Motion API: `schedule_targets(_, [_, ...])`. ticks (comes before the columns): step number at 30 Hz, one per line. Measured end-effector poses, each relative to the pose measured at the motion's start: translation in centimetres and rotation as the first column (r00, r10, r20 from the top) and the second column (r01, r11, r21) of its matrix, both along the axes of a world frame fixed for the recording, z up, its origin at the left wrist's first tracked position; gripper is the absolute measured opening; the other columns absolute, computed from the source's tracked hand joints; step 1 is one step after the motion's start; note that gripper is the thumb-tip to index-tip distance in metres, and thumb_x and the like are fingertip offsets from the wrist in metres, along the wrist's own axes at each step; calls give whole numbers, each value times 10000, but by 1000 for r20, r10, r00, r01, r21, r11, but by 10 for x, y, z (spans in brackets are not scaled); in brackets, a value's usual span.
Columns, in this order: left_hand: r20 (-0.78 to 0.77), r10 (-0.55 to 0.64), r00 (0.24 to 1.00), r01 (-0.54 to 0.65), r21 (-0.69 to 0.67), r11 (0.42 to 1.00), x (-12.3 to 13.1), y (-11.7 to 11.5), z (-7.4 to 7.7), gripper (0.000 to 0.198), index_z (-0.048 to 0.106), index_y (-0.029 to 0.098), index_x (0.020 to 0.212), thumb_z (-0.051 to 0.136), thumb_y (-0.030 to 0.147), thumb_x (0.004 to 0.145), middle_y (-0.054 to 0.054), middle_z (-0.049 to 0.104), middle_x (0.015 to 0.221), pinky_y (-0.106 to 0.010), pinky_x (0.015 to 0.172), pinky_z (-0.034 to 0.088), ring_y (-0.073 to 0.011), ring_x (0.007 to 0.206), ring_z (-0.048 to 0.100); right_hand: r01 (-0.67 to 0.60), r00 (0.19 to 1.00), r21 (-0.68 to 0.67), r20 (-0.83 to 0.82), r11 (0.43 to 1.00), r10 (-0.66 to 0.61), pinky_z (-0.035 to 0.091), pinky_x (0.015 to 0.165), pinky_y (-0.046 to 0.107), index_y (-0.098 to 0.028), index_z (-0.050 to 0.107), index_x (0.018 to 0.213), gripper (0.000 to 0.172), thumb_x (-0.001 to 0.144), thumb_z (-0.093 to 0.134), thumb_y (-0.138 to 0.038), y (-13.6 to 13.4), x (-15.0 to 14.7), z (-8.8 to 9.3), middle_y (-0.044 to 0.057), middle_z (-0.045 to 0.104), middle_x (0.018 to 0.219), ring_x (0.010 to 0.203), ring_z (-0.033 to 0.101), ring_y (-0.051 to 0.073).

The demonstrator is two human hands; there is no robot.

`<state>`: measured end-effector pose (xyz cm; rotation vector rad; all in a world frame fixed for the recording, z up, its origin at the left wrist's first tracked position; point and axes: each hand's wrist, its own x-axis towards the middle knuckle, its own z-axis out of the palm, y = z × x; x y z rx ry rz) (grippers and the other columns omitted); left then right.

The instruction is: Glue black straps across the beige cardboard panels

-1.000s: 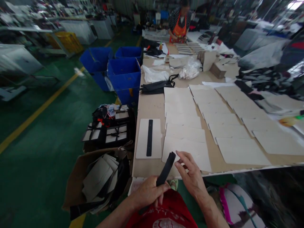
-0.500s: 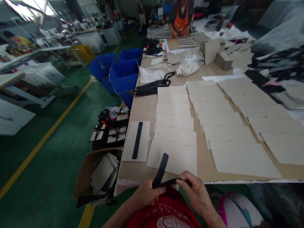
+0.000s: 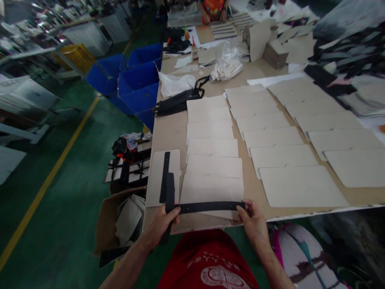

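A black strip [image 3: 210,206] is stretched level between my two hands, above the near edge of the nearest cardboard panels. My left hand [image 3: 164,222] pinches its left end and also grips other black strips [image 3: 170,186], which stand up and hang below the fist. The strip's right end is pinched between thumb and fingers of my right hand [image 3: 252,216]. Left of these, one cardboard panel [image 3: 155,176] lies on the table with a single black strip [image 3: 164,176] on it. Overlapping beige cardboard panels [image 3: 212,186] run away from me in rows.
Further right lie more panel rows [image 3: 300,186]. Black straps [image 3: 177,102], a white plastic bag [image 3: 177,84] and a glue bottle [image 3: 194,52] sit farther back. Blue bins [image 3: 138,90] and a cardboard box [image 3: 104,224] stand left of the table. A co-worker's hands [image 3: 206,18] show at the far end.
My hands have spread apart, drawing one black strip out straight between them. They have moved forward over the table edge, and the view has tilted down.
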<state>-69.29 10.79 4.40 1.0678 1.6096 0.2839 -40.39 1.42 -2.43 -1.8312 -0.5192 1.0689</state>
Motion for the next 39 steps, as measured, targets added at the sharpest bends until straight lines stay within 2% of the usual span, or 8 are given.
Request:
schedule_targets(3, [-155, 5, 988, 11, 103, 995, 10, 22, -10, 421, 639, 127, 1008, 642, 447, 734, 10, 641, 563, -237, 468, 417, -138, 459, 538, -7, 983, -40, 185, 999, 14, 499, 682, 350, -221, 610, 1006, 425, 731, 638, -544, 8, -2, -11, 0, 612, 753, 703, 598, 209])
schedule_targets(6, [-203, -25, 979, 48, 110, 993, 14, 35, -22, 391, 647, 122, 1037, 605, 383, 749, 1, 645, 554, -247, 454, 429, -156, 446, 552, -7, 959, -121, 281, 993, 41, 485, 712, 364, -191, 629, 1036, 478, 735, 594, -560, 14, -4, -22, 19, 623, 767, 722, 597, 222])
schedule_targets(13, [-261, -82, 962, 124, 149, 981, 15, 41, -43, 306, 701, 176, 1034, 602, 359, 809, -9, 681, 623, -244, 568, 472, -191, 619, 673, 47, 922, -209, 385, 977, 38, 475, 752, 378, -162, 647, 1095, 535, 751, 555, -561, 19, -7, -33, 66, 667, 822, 772, 620, 251])
schedule_targets(19, [-317, -110, 942, 165, 155, 974, 17, 47, -48, 277, 719, 174, 1043, 608, 315, 831, -30, 722, 715, -257, 674, 483, -196, 702, 697, 60, 909, -245, 415, 968, 48, 473, 764, 371, -164, 652, 1134, 537, 773, 546, -548, 22, -8, -35, 85, 694, 886, 796, 631, 251])
schedule_targets(26, [-339, -129, 932, 190, 154, 970, 17, 50, -54, 282, 726, 179, 1053, 616, 320, 835, -48, 747, 810, -268, 720, 494, -213, 776, 710, 63, 886, -265, 458, 962, 69, 462, 744, 365, -165, 665, 1123, 528, 787, 529, -550, 27, -10, -30, 89, 705, 869, 788, 638, 255])
schedule_targets(31, [-347, -122, 930, 190, 170, 967, 20, 49, -55, 279, 728, 191, 1052, 605, 325, 841, -57, 756, 868, -280, 763, 504, -233, 879, 716, 62, 867, -275, 491, 959, 85, 453, 730, 356, -162, 670, 1117, 525, 789, 517, -542, 29, -9, -28, 92, 705, 853, 770, 631, 251])
schedule_targets(39, [-356, -100, 929, 175, 185, 967, 24, 49, -56, 295, 725, 185, 1080, 601, 316, 846, -74, 765, 900, -289, 816, 514, -246, 934, 720, 58, 863, -263, 499, 963, 84, 455, 742, 352, -159, 666, 1123, 520, 792, 508, -529, 29, -10, -29, 92, 705, 862, 777, 626, 245])
